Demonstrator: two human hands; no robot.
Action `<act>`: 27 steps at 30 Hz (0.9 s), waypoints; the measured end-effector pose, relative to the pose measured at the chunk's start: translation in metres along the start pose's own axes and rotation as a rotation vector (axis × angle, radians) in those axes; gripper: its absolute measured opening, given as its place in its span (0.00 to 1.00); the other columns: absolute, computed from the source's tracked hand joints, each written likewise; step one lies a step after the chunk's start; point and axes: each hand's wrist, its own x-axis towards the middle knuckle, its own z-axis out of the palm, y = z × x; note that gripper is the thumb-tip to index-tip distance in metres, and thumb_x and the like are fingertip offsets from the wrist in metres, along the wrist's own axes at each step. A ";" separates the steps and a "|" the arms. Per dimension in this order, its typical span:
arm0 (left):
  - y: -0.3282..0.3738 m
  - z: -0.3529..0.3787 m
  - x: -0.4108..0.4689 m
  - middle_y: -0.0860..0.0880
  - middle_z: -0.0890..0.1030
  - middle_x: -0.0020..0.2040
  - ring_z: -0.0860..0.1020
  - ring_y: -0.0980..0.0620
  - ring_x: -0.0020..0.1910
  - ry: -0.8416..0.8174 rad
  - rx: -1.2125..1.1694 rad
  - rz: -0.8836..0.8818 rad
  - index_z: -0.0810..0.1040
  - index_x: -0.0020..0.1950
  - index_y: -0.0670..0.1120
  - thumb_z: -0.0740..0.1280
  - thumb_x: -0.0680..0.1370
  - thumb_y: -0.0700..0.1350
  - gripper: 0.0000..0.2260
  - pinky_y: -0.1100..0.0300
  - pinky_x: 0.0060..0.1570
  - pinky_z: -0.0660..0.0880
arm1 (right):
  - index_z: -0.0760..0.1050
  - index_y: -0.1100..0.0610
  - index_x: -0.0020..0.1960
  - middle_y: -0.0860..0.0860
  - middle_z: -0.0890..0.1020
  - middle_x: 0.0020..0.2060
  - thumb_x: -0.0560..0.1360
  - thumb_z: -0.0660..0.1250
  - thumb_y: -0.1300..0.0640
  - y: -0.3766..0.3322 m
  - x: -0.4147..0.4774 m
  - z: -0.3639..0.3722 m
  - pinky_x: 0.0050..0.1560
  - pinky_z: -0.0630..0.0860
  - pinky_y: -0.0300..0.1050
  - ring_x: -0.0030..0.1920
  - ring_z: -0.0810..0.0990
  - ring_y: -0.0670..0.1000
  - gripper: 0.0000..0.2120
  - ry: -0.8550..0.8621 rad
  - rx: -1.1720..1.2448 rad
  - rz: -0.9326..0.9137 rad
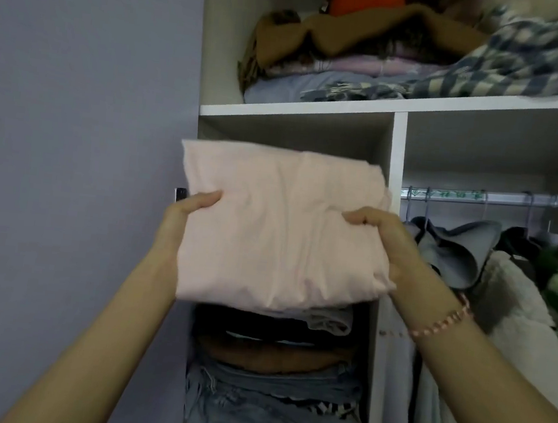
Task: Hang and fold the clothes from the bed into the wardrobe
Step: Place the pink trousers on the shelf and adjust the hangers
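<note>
- Hands are raised side by side at the centre of the frame, in front of an open white wardrobe point(398, 144).
- A thick, pale pink folded cloth bundle point(279, 232) is held between them. It is level with the top of the narrow left compartment, just under the upper shelf board.
- The left hand point(192, 211) is closed on the bundle's left edge. Its thumb is laid on top of the fabric and its fingers are hidden beneath.
- The right hand point(383, 237) is clamped on the bundle's right edge in the same way, with the thumb pressed on top and the fingers tucked under the fold.
- A pink bead bracelet point(441, 323) is worn on the right wrist.
- A stack of folded clothes point(276, 359) is seen directly below the bundle in that compartment. Grey, black and brown layers are piled over light blue denim. Whether the bundle rests on the stack cannot be told.
- The upper shelf, at the top of the frame, is filled with orange, brown and lilac textiles and a blue-and-cream checked blanket point(527, 65).
- At the right of the frame a metal hanging rail point(499, 199) is fitted. Grey, white fleecy and green-patterned garments are hung below it.
- The left of the frame is taken up by a plain grey-violet wall point(73, 121).
</note>
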 end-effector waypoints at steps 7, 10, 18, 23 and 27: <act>-0.016 0.002 0.122 0.41 0.80 0.48 0.78 0.44 0.43 -0.010 0.125 -0.133 0.76 0.54 0.38 0.63 0.78 0.42 0.09 0.53 0.43 0.74 | 0.72 0.68 0.60 0.56 0.76 0.41 0.68 0.62 0.73 0.010 0.108 0.018 0.31 0.69 0.39 0.40 0.74 0.55 0.20 0.364 -0.139 -0.123; -0.041 -0.010 0.167 0.41 0.77 0.57 0.79 0.44 0.48 0.038 0.518 -0.130 0.73 0.62 0.34 0.63 0.79 0.42 0.15 0.55 0.47 0.77 | 0.72 0.65 0.57 0.58 0.76 0.44 0.67 0.65 0.66 0.025 0.140 0.009 0.38 0.75 0.43 0.45 0.78 0.58 0.18 0.492 -0.386 -0.095; -0.082 0.025 0.196 0.43 0.72 0.65 0.70 0.45 0.64 0.119 1.747 0.393 0.66 0.67 0.43 0.56 0.80 0.43 0.15 0.53 0.59 0.68 | 0.64 0.58 0.70 0.58 0.67 0.67 0.77 0.59 0.55 0.049 0.168 0.011 0.69 0.58 0.61 0.68 0.65 0.59 0.22 0.312 -1.903 -0.170; -0.138 0.013 0.193 0.48 0.50 0.78 0.48 0.51 0.76 -0.275 1.597 0.250 0.52 0.77 0.52 0.44 0.83 0.51 0.21 0.48 0.73 0.41 | 0.55 0.52 0.76 0.50 0.57 0.76 0.82 0.41 0.46 0.097 0.190 -0.004 0.75 0.43 0.56 0.76 0.52 0.51 0.24 -0.048 -1.628 -0.034; -0.150 0.003 0.201 0.49 0.43 0.78 0.43 0.53 0.76 -0.310 1.557 0.130 0.45 0.77 0.54 0.42 0.83 0.53 0.21 0.52 0.72 0.38 | 0.50 0.49 0.77 0.48 0.51 0.77 0.80 0.42 0.39 0.114 0.195 -0.014 0.74 0.41 0.54 0.76 0.47 0.49 0.28 -0.002 -1.474 0.053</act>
